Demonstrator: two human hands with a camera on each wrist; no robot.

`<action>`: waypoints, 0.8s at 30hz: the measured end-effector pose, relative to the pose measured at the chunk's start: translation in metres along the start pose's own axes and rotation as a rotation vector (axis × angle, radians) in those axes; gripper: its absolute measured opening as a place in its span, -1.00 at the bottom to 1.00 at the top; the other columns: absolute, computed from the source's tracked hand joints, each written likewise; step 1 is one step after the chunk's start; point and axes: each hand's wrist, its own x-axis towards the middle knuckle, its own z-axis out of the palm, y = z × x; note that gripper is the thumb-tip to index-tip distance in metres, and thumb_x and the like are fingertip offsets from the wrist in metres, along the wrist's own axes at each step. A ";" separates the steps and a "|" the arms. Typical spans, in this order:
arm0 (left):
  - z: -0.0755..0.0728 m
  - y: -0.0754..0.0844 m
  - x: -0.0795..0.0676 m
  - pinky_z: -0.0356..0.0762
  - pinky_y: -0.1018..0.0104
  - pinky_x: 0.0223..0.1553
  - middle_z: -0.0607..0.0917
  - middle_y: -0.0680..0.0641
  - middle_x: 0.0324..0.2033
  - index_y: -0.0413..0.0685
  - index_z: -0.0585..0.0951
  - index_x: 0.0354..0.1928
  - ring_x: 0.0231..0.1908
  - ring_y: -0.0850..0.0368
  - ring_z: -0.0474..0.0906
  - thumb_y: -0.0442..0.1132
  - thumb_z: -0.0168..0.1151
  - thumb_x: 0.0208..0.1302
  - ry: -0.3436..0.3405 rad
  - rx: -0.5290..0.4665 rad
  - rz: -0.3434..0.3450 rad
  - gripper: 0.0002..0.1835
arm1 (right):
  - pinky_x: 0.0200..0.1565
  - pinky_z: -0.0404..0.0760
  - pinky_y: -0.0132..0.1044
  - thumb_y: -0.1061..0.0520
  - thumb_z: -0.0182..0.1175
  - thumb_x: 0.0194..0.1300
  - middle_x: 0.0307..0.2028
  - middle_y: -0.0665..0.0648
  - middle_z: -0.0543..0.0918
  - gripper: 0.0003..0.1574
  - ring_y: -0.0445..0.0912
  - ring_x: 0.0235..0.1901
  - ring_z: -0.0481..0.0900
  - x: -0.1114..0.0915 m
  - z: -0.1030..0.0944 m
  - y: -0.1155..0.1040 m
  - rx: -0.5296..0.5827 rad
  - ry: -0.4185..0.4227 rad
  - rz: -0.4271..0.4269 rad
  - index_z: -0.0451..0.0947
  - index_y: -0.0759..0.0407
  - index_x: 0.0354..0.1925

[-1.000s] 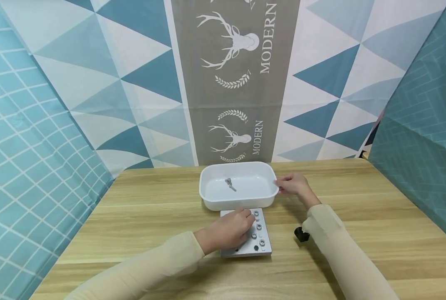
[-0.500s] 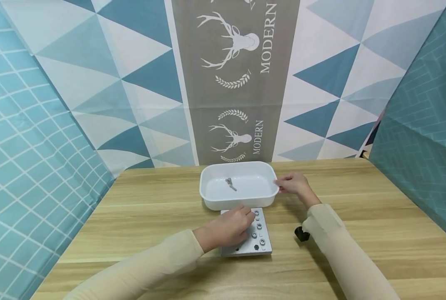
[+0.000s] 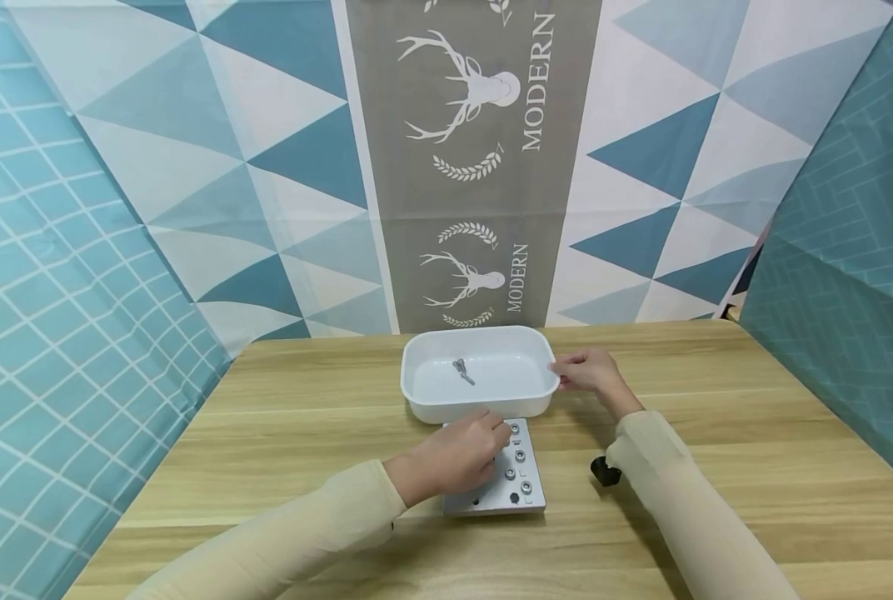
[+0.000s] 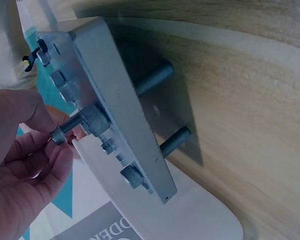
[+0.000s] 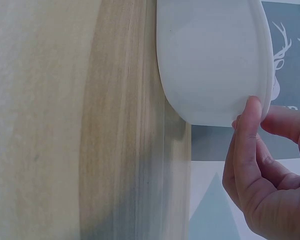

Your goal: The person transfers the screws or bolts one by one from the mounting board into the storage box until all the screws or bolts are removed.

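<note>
My left hand (image 3: pixel 457 454) is over a silver metal plate (image 3: pixel 496 502) with several bolts in it. In the left wrist view, its thumb and fingers pinch the head of a small bolt (image 4: pixel 58 135). That bolt's threaded shank points at a larger knurled bolt head (image 4: pixel 95 120) on the plate; whether they touch, I cannot tell. Off to the right, my right hand (image 3: pixel 587 372) holds the right end of a white plastic basin (image 3: pixel 446 412), thumb on one side of the rim and fingers on the other. A few small grey screws (image 3: pixel 463 372) lie inside the basin.
The basin stands just behind the plate on a wooden table (image 3: pixel 304 392). A small black object (image 3: pixel 605 472) lies beside the right sleeve. Thick threaded posts (image 4: pixel 155 79) stick out beneath the plate. Patterned cloth (image 3: pixel 296 167) hangs behind and at both sides.
</note>
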 end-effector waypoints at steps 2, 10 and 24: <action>0.000 0.000 0.000 0.50 0.43 -0.18 0.62 0.04 -0.31 -0.07 0.56 -0.23 -0.29 0.21 0.48 -0.29 0.21 0.15 0.007 0.006 0.003 -0.86 | -0.16 0.70 -0.23 0.14 0.23 0.26 -0.42 0.08 0.68 -0.57 -0.23 -0.49 0.64 0.000 0.000 0.000 0.000 0.000 -0.001 0.55 0.46 -0.02; -0.004 -0.003 0.000 0.50 0.41 -0.23 0.58 0.04 -0.38 -0.09 0.55 -0.30 -0.33 0.20 0.48 -0.33 0.21 0.09 0.055 -0.029 -0.001 -0.89 | -0.14 0.70 -0.21 0.16 0.23 0.26 -0.44 0.06 0.68 -0.57 -0.25 -0.51 0.63 0.000 0.000 0.001 -0.002 0.000 -0.009 0.56 0.47 -0.02; -0.012 -0.011 0.004 0.33 0.51 -0.39 0.54 0.04 -0.45 -0.10 0.53 -0.35 -0.42 0.24 0.34 -0.37 0.18 0.06 0.036 -0.135 -0.057 -0.91 | -0.15 0.70 -0.23 0.13 0.22 0.26 -0.39 0.10 0.68 -0.56 -0.26 -0.50 0.60 -0.001 0.001 0.000 -0.032 0.004 -0.007 0.56 0.45 -0.02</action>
